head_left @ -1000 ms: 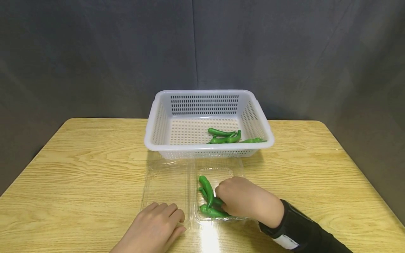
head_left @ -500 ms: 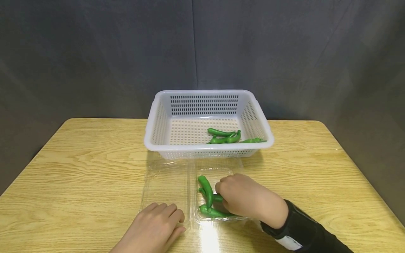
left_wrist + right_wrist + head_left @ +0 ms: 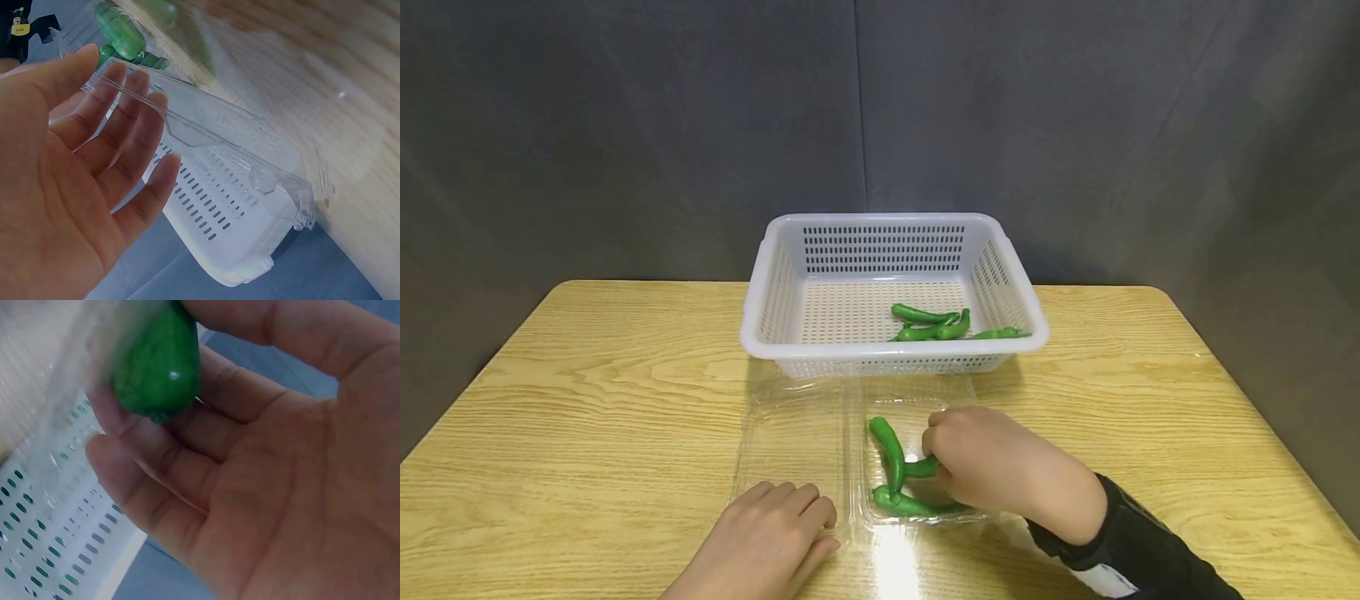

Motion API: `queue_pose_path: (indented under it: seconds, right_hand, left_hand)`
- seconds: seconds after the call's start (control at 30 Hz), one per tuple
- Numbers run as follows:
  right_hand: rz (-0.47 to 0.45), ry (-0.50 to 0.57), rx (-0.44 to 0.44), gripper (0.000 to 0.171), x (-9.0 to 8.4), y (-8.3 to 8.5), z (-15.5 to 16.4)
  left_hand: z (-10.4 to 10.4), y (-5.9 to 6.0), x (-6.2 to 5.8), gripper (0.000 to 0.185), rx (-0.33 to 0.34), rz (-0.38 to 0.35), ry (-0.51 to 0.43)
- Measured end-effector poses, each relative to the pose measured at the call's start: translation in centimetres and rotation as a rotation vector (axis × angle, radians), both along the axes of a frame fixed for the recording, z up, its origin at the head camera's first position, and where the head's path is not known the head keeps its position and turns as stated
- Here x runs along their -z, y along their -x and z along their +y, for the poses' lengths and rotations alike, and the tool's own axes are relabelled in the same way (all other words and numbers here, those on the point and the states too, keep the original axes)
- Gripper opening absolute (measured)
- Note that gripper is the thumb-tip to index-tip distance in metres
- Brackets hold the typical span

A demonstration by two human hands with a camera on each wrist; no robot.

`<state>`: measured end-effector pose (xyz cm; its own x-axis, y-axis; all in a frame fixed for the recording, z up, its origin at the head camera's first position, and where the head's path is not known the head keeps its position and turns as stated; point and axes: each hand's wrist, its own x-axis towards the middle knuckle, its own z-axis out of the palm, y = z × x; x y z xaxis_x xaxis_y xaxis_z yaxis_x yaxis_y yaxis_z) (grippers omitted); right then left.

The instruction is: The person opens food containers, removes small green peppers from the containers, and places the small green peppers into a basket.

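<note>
A clear plastic clamshell box (image 3: 797, 450) lies open on the wooden table. Its right half holds three green peppers (image 3: 891, 454). My right hand (image 3: 981, 467) reaches into that half and pinches one green pepper (image 3: 921, 467) between thumb and fingers; the right wrist view shows its green end (image 3: 159, 362) against my fingers. My left hand (image 3: 767, 542) rests flat with straight fingers on the near edge of the box's left half (image 3: 206, 137).
A white perforated basket (image 3: 775, 333) stands just behind the box, with several green peppers (image 3: 943, 325) in its right part. A grey cloth backdrop hangs behind the table. Bare wood (image 3: 587, 417) lies to the left and right.
My right hand has shifted slightly right and away from the other peppers, drawing the pinched pepper with it. The left hand has stayed still.
</note>
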<state>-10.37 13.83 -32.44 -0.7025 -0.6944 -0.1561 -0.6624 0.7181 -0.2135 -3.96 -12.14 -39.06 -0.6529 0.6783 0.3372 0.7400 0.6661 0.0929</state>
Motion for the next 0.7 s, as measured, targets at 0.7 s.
queue_pose_path:
  seconds: [0.7]
  right_hand:
    - [0.22, 0.036, 0.009, 0.023, -1.9, 0.0, 1.9]
  left_hand:
    - [0.0, 0.0, 0.0, 0.015, 0.003, -0.002, 0.002]
